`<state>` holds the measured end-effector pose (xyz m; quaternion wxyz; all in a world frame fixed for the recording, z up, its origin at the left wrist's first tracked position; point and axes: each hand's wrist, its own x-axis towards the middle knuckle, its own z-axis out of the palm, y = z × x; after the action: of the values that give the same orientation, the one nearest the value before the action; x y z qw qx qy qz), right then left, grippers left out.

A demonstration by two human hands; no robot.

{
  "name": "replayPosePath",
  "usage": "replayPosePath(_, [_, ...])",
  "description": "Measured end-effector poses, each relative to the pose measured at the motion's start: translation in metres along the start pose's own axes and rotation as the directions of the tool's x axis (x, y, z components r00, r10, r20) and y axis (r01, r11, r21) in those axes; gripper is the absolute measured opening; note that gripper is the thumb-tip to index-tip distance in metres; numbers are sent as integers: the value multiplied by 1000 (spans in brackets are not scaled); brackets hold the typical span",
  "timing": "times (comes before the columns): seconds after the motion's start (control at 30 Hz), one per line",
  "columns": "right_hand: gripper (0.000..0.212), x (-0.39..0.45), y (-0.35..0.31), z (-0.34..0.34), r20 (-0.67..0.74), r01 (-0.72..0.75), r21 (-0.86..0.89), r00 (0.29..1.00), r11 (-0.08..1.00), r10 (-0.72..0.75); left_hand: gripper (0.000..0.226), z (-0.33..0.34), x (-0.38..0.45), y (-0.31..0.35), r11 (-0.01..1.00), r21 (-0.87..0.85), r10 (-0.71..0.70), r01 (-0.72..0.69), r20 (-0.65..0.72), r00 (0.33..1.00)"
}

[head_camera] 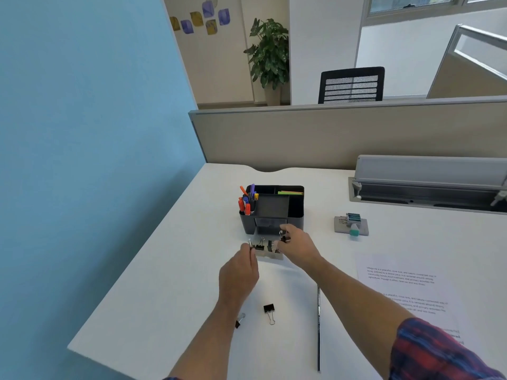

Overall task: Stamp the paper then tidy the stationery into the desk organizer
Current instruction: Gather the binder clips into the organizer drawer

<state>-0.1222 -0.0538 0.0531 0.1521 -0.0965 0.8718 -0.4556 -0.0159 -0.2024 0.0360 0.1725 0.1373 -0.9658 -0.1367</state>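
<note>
A black desk organizer (296, 212) stands mid-desk with coloured pens (247, 201) in its left cup and sticky notes at the back. Its small pulled-out drawer (270, 255) lies in front, holding several binder clips (259, 246). My left hand (240, 272) pinches a clip's wire handle at the drawer's left end. My right hand (297, 245) holds a black binder clip (284, 238) just above the drawer's right end. Two more binder clips, one (269, 311) and another (239, 320), lie on the desk nearer me. The printed paper (403, 286) lies at right.
A stamp and ink pad (351, 224) sit right of the organizer. A long dark pen (318, 325) lies along the desk under my right forearm. A grey cable tray (428, 187) runs at back right, a beige partition (329, 133) behind, a blue wall on the left.
</note>
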Motion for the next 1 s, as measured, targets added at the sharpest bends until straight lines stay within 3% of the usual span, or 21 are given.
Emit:
replayPosePath(0.23, [51,-6,12,-4,-5,31,-14,1000,999,-31,35,7,51,15,924,-252,-243,288,193,951])
replayPosePath(0.33, [38,-15,19,-4,-29,109,-39,993,993,-110,42,13,65,19,911,-255,-243,325,306,921])
replayPosePath(0.47, [26,-27,32,-1,58,149,-92,988,985,-144,43,17,75,24,895,-254,-245,367,408,880])
replayPosePath(0.67, [31,-40,54,8,233,222,-224,958,949,-169,44,22,81,31,880,-205,-311,428,432,847])
replayPosePath(0.87, [39,-47,62,16,367,348,-340,905,874,-217,40,26,84,34,832,-284,-336,476,424,841])
replayPosePath(1.0, [58,-53,62,17,481,462,-371,838,806,-258,39,27,86,35,824,-321,-319,466,417,851])
